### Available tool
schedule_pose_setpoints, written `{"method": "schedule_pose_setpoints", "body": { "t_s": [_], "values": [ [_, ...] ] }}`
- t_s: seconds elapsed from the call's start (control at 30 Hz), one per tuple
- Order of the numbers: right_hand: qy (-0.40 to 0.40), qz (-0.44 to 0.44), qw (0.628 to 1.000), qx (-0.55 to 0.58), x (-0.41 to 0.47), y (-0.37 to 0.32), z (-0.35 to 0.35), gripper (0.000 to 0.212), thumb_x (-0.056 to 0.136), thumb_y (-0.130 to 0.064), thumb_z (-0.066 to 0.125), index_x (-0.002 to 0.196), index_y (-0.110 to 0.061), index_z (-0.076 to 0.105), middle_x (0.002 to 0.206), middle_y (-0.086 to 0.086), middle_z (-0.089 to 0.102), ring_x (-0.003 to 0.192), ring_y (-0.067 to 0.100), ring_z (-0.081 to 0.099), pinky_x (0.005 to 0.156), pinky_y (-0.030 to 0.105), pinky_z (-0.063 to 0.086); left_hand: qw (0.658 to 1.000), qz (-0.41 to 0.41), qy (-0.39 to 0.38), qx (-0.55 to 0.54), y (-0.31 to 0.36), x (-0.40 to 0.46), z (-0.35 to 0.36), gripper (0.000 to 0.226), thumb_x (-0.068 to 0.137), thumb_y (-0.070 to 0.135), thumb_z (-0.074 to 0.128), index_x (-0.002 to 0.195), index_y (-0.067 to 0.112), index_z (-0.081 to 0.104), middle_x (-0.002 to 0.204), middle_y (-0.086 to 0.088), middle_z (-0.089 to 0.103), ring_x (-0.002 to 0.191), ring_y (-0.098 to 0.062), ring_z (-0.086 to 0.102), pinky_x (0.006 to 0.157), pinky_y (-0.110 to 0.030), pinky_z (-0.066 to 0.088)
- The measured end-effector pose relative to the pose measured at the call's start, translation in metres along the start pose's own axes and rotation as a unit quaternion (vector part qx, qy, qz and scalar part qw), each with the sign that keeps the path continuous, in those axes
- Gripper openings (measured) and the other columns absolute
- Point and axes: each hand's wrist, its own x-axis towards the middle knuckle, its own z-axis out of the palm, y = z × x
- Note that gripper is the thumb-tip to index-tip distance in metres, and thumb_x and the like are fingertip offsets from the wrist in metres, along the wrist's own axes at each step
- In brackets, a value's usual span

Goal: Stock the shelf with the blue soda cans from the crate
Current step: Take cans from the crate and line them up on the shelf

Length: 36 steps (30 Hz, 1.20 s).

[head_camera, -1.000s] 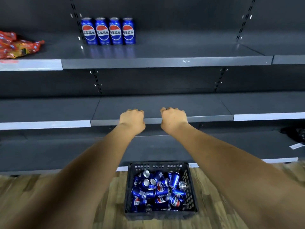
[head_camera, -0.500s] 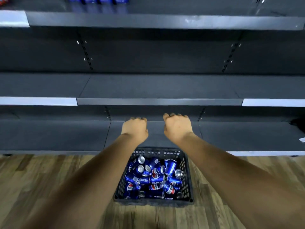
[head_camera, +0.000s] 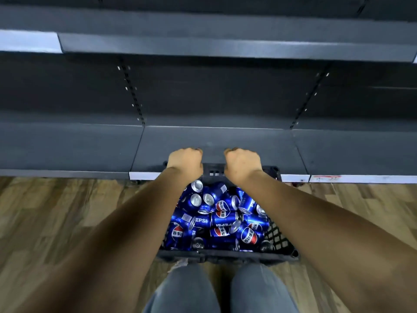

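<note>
At frame centre, the left hand (head_camera: 185,163) and right hand (head_camera: 242,164) hover with fingers curled into empty fists above the far rim of the black plastic lattice crate (head_camera: 279,239), which holds jumbled blue soda cans (head_camera: 222,219) on the wood-plank floor (head_camera: 67,211) before the dark grey metal bottom shelf (head_camera: 214,141).

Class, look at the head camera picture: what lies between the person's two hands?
In the head view, between the left hand and right hand shows the dark bottom shelf and, lower down, the crate's far rim. No can lies there.
</note>
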Motion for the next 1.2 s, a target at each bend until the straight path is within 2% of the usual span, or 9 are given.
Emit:
{"method": "schedule_pose_setpoints", "body": {
  "t_s": [0.2,0.33,0.5,0.6,0.77,0.9,1.07,1.13,1.2],
  "values": [
    [-0.040,-0.008,0.999,-0.013,0.035,-0.010,0.100,0.028,0.090,-0.015,0.050,0.117,-0.010,0.058,0.120,0.011,0.062,0.110,0.031,0.059,0.083,0.034,0.047,0.999,-0.032,0.030,-0.010,-0.012,0.045,0.068,0.026,0.093,0.015,0.045,0.116,0.008,0.055,0.116,-0.015,0.060,0.106,-0.034,0.056,0.076,-0.035,0.042],
    [-0.068,0.007,0.998,-0.005,0.048,-0.013,0.154,0.030,0.091,-0.016,0.051,0.120,-0.011,0.056,0.122,0.011,0.061,0.111,0.030,0.059,0.083,0.032,0.047,0.998,-0.042,-0.015,-0.036,0.001,0.052,0.134,0.028,0.090,0.015,0.048,0.116,0.010,0.057,0.119,-0.013,0.061,0.109,-0.033,0.057,0.081,-0.036,0.045],
    [-0.164,0.026,0.986,-0.025,0.039,-0.004,0.213,0.033,0.092,-0.019,0.051,0.125,-0.014,0.052,0.129,0.008,0.055,0.118,0.029,0.053,0.086,0.034,0.046,0.993,-0.034,-0.094,-0.068,0.019,0.038,0.204,0.029,0.094,0.020,0.046,0.120,0.010,0.053,0.124,-0.012,0.056,0.112,-0.031,0.055,0.080,-0.035,0.043],
    [-0.209,0.077,0.975,-0.025,0.039,0.004,0.246,0.036,0.094,-0.014,0.047,0.130,-0.012,0.047,0.136,0.009,0.050,0.124,0.030,0.049,0.093,0.037,0.044,0.990,-0.037,-0.117,-0.068,0.018,0.033,0.230,0.028,0.095,0.018,0.043,0.119,0.008,0.052,0.122,-0.013,0.056,0.110,-0.031,0.055,0.077,-0.034,0.040],
    [-0.263,0.137,0.955,-0.009,0.041,0.011,0.296,0.049,0.093,-0.018,0.053,0.139,-0.010,0.038,0.143,0.013,0.043,0.129,0.031,0.043,0.098,0.037,0.040,0.986,-0.048,-0.138,-0.075,0.016,0.031,0.266,0.024,0.096,0.021,0.043,0.114,0.009,0.053,0.116,-0.011,0.058,0.104,-0.029,0.056,0.071,-0.032,0.039],
    [-0.274,0.100,0.955,-0.047,0.039,0.010,0.326,0.065,0.091,-0.013,0.053,0.148,-0.008,0.022,0.150,0.016,0.029,0.138,0.034,0.024,0.109,0.042,0.028,0.982,-0.050,-0.129,-0.131,0.014,0.023,0.290,0.024,0.095,0.021,0.043,0.111,0.009,0.056,0.112,-0.013,0.060,0.101,-0.031,0.056,0.072,-0.032,0.039],
    [-0.310,0.025,0.948,-0.067,0.046,0.023,0.346,0.068,0.090,-0.005,0.053,0.148,-0.012,0.019,0.156,0.014,0.017,0.144,0.035,0.008,0.114,0.048,0.018,0.981,-0.040,-0.134,-0.134,0.016,0.020,0.304,0.024,0.093,0.015,0.044,0.112,0.007,0.056,0.112,-0.014,0.061,0.100,-0.032,0.057,0.073,-0.032,0.040],
    [-0.320,0.025,0.945,-0.064,0.045,0.029,0.352,0.075,0.086,-0.007,0.062,0.148,-0.014,0.020,0.156,0.012,0.012,0.143,0.037,0.010,0.113,0.050,0.019,0.980,-0.044,-0.131,-0.140,0.017,0.022,0.307,0.025,0.093,0.015,0.044,0.113,0.007,0.056,0.112,-0.014,0.061,0.100,-0.032,0.057,0.073,-0.031,0.038],
    [-0.316,0.034,0.947,-0.050,0.045,0.030,0.356,0.085,0.082,-0.009,0.068,0.148,-0.016,0.015,0.153,0.013,0.013,0.138,0.038,0.021,0.111,0.048,0.026,0.978,-0.053,-0.130,-0.152,0.016,0.023,0.311,0.025,0.094,0.016,0.043,0.113,0.007,0.056,0.112,-0.013,0.061,0.101,-0.031,0.057,0.073,-0.030,0.037]
  ]
}}
